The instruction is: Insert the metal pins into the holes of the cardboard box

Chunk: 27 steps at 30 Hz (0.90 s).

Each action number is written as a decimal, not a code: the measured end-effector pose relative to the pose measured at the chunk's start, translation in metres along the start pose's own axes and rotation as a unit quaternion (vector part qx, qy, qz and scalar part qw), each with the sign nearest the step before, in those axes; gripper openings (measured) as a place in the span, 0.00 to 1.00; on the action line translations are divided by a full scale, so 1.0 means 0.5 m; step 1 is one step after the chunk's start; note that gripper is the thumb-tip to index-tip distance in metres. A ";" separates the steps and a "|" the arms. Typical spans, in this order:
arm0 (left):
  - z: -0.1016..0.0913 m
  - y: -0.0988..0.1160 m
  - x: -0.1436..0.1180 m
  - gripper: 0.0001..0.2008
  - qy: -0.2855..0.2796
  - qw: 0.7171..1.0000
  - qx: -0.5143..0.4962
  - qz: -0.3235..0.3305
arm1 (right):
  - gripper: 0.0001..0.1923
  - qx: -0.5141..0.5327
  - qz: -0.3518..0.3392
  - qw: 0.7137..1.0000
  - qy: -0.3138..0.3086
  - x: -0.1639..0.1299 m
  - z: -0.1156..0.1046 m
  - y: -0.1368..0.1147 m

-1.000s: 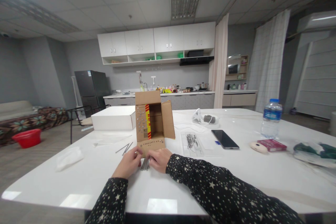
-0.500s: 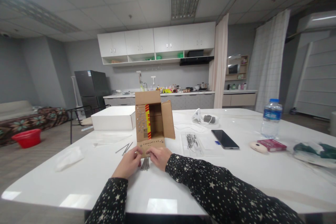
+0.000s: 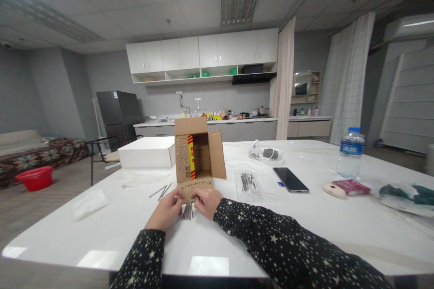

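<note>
a bundle of nails [image 3: 187,211] lies on the table [image 3: 101,230] between both hands' curled fingers, left hand [image 3: 166,213] and right hand [image 3: 206,202] pinching it, below the cardboard box [image 3: 196,156].

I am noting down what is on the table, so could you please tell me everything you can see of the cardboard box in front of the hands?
The cardboard box is plain brown, standing on the white table with its open side toward the camera, flaps spread. A red and yellow strip runs down inside. Small metal studs dot its left flap and the bottom flap, which lies flat on the table. The left hand and right hand touch that flap's near edge.
</note>
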<state>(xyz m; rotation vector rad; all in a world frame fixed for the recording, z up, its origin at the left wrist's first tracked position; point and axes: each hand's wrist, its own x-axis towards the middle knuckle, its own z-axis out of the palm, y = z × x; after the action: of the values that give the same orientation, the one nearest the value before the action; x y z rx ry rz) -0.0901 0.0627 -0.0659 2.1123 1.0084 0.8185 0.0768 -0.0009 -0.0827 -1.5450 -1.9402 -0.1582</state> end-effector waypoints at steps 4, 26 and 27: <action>0.000 -0.004 0.001 0.05 0.000 1.000 -0.008 0.001 | 0.09 -0.017 0.036 0.999 0.002 0.001 -0.006 0.000; 0.000 -0.011 0.003 0.05 -0.011 1.000 0.010 0.010 | 0.08 0.111 0.015 0.989 0.095 0.008 0.012 0.013; 0.000 -0.012 0.003 0.05 -0.010 1.000 0.012 0.011 | 0.07 0.124 0.030 0.985 0.113 0.011 0.013 0.015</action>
<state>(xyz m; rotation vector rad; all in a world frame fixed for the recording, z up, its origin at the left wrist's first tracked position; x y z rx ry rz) -0.0916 0.0670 -0.0703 2.1512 0.9898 0.7979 0.0805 0.0089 -0.0870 -1.3570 -1.6660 -0.0604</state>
